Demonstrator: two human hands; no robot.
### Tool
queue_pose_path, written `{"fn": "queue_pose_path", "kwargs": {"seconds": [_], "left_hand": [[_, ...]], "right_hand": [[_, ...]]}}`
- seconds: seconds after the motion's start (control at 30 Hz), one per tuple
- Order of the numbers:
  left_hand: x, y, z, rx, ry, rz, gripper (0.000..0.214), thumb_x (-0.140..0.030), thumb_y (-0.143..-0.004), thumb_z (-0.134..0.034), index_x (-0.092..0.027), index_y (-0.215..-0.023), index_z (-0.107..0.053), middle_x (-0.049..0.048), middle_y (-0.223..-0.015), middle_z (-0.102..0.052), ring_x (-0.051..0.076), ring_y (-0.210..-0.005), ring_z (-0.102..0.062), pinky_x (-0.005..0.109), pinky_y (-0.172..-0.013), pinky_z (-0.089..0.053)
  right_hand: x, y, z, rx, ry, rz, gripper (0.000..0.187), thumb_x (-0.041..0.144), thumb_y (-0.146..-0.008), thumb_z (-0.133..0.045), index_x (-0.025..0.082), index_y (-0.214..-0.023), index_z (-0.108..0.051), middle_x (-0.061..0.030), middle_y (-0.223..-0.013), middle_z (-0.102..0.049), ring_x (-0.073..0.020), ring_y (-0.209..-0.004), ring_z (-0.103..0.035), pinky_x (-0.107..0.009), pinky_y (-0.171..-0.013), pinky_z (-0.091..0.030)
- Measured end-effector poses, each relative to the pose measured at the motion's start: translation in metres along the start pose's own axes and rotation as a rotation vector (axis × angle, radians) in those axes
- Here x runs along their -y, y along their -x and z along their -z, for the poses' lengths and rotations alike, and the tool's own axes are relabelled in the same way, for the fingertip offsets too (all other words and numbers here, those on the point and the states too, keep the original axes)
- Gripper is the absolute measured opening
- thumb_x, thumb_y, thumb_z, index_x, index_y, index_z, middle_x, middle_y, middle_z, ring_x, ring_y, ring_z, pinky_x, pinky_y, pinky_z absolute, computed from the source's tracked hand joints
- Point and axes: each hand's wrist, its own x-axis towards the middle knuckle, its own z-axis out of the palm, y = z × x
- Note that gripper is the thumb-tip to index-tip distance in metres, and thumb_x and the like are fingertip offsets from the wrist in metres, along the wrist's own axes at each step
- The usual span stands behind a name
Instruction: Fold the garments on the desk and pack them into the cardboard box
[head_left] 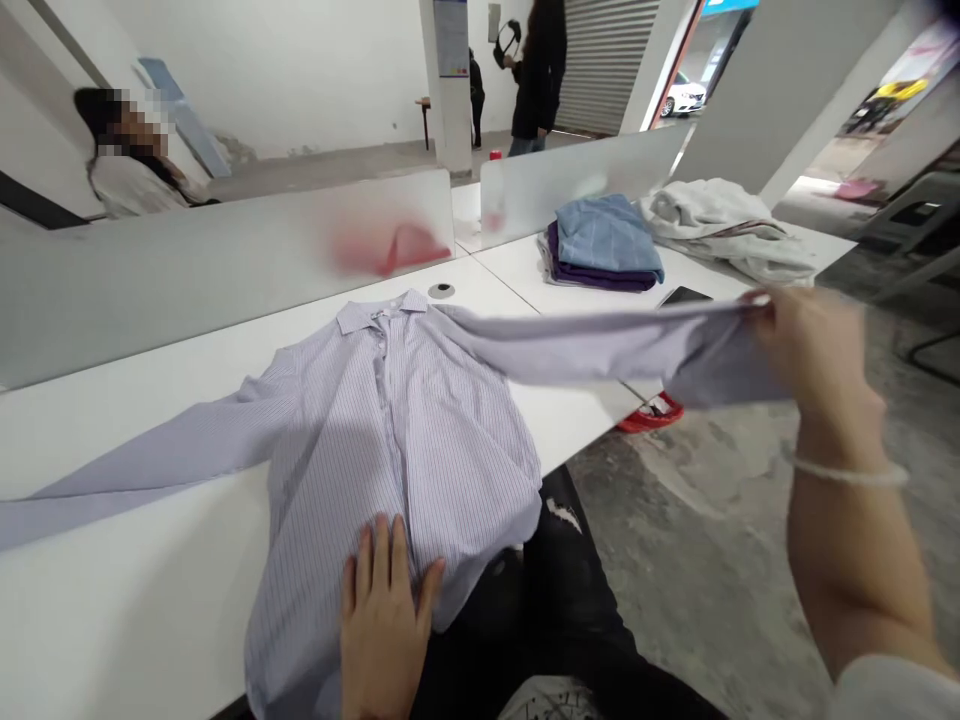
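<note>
Pinching shirt sleeve [585, 345], right hand [810, 350] outstretched sideways.

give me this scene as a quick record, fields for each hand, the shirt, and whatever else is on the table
left hand: open, palm flat on the lower front of the striped shirt
right hand: closed on the end of one sleeve, holding it stretched in the air past the table edge
striped shirt: front up on the white table, collar far side, other sleeve flat to the left
also on table: folded stack, blue over purple; crumpled white garment; dark phone
</note>
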Motion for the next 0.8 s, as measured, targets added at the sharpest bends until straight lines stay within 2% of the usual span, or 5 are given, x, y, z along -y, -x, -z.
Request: {"fn": "queue_pose_path", "kwargs": {"seconds": [0.1,0.27,0.5,0.63,0.8], "left_hand": [[-0.01,0.003,0.001,-0.042,0.006,-0.033,0.055,-0.045,-0.094,-0.032,-0.008,-0.129,-0.053,0.018,-0.136,-0.051,0.034,-0.128,-0.044,0.051,-0.097,-0.043],[-0.008,0.0,0.002,-0.073,0.041,-0.159,0.036,-0.023,-0.093,-0.039,-0.013,-0.122,-0.058,0.0128,-0.138,-0.051,0.032,-0.134,-0.038,0.05,-0.099,-0.043],[-0.023,-0.03,0.005,0.003,0.169,-0.262,0.037,-0.008,-0.09,-0.036,-0.018,-0.115,-0.063,0.0064,-0.125,-0.063,0.026,-0.131,-0.043,0.054,-0.11,-0.03],[-0.042,-0.042,0.005,0.06,0.268,-0.287,0.038,-0.009,-0.09,-0.036,-0.019,-0.117,-0.061,0.0054,-0.119,-0.066,0.021,-0.119,-0.054,0.047,-0.106,-0.039],[-0.026,-0.028,0.005,-0.112,0.165,-0.066,0.029,-0.014,-0.091,-0.041,-0.014,-0.116,-0.058,0.009,-0.118,-0.065,0.021,-0.11,-0.059,0.038,-0.089,-0.05]], "right_hand": [[0.002,-0.029,-0.005,-0.451,0.164,-0.084,0.046,0.048,-0.092,-0.033,0.027,-0.124,-0.059,-0.0181,-0.119,-0.059,-0.0405,-0.125,-0.043,-0.064,-0.099,-0.025],[0.068,-0.04,-0.077,-0.099,0.128,0.207,0.032,0.025,-0.092,-0.043,0.016,-0.115,-0.063,-0.0208,-0.115,-0.061,-0.0357,-0.113,-0.054,-0.061,-0.096,-0.037],[0.234,-0.05,-0.194,0.202,-0.116,0.791,0.033,0.011,-0.09,-0.045,0.016,-0.117,-0.063,-0.0113,-0.123,-0.061,-0.0219,-0.113,-0.056,-0.035,-0.096,-0.042],[0.308,-0.083,-0.236,0.321,-0.117,0.786,0.042,0.001,-0.085,-0.041,0.015,-0.12,-0.06,-0.0111,-0.125,-0.059,-0.0201,-0.112,-0.056,-0.03,-0.094,-0.041],[0.347,-0.119,-0.276,0.342,-0.084,0.708,0.039,0.004,-0.088,-0.041,0.016,-0.119,-0.061,-0.0108,-0.126,-0.059,-0.0224,-0.112,-0.053,-0.032,-0.095,-0.039]]}}
